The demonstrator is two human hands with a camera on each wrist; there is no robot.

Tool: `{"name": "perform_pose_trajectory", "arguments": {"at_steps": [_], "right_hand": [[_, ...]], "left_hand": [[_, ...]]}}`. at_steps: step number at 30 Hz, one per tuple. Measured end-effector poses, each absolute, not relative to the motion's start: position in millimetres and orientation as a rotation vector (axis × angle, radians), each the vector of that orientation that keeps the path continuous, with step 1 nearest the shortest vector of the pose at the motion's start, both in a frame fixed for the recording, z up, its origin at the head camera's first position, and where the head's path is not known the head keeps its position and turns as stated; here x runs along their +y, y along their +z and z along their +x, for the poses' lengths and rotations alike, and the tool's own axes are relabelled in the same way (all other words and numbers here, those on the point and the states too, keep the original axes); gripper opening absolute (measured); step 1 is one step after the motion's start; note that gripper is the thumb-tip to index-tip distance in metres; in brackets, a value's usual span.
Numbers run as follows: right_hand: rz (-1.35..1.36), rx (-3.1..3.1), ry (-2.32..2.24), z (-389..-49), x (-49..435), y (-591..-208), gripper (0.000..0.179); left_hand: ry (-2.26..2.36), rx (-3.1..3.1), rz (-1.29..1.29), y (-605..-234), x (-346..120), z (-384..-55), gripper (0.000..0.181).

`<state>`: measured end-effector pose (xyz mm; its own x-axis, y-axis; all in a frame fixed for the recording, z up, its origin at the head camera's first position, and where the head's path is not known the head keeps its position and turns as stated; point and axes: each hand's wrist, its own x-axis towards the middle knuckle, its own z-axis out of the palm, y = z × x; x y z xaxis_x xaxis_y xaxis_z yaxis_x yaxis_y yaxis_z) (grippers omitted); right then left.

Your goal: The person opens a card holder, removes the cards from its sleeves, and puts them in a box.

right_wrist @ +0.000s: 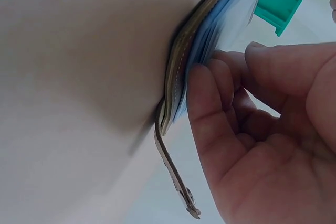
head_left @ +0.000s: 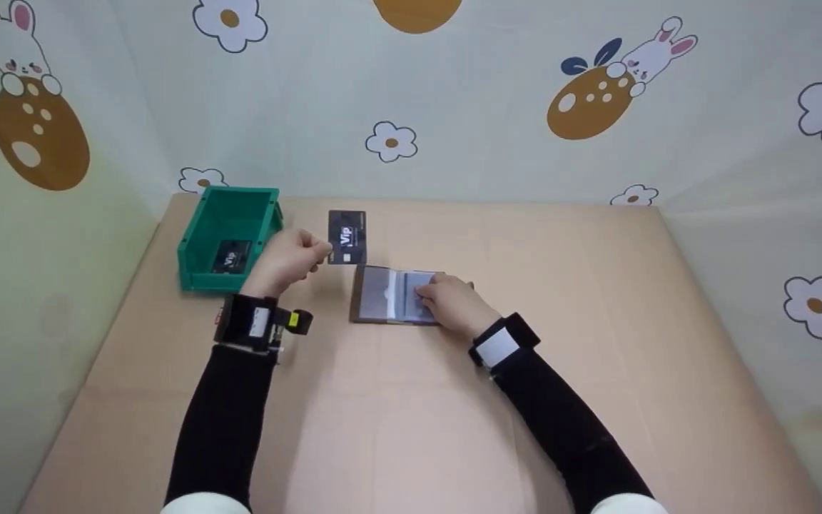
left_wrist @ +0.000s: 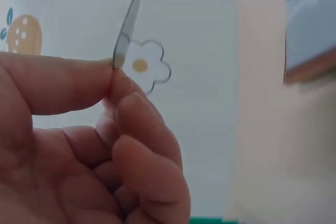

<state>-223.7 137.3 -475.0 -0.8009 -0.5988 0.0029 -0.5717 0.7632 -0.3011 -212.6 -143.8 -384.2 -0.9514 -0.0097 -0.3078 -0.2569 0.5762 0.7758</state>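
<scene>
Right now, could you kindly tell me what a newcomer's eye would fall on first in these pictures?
Probably the dark Vip card, which the left hand pinches, just above the open card holder in the head view. Next might come the green bin at the table's back left, with another Vip card inside, and the right hand at the holder's right side.

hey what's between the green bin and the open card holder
In the head view, the left hand, pinching a black Vip card, appears between them.
</scene>
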Motion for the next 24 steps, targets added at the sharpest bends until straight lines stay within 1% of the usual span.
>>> {"name": "perform_pose_trajectory", "arguments": {"at_steps": [4, 7, 9, 13, 20, 24], "right_hand": [[-0.944, 2.871, -0.429, -223, 138, -475, 0.021], [-0.948, 2.867, -0.434, -224, 138, -476, 0.02], [-0.958, 2.859, -0.441, -223, 137, -476, 0.02], [-0.969, 2.847, -0.451, -224, 137, -477, 0.018], [-0.993, 2.859, -0.45, -224, 138, -478, 0.019], [-1.004, 2.858, -0.439, -224, 138, -477, 0.019]], "left_hand": [[1.248, 2.604, -0.295, -374, -170, -210, 0.028], [1.19, 2.658, -0.333, -370, -193, -209, 0.035], [1.15, 2.694, -0.36, -370, -209, -209, 0.04], [1.074, 2.777, -0.441, -374, -231, -208, 0.041], [0.915, 2.864, -0.603, -389, -248, -209, 0.037], [0.897, 2.86, -0.643, -394, -251, -212, 0.036]]}}
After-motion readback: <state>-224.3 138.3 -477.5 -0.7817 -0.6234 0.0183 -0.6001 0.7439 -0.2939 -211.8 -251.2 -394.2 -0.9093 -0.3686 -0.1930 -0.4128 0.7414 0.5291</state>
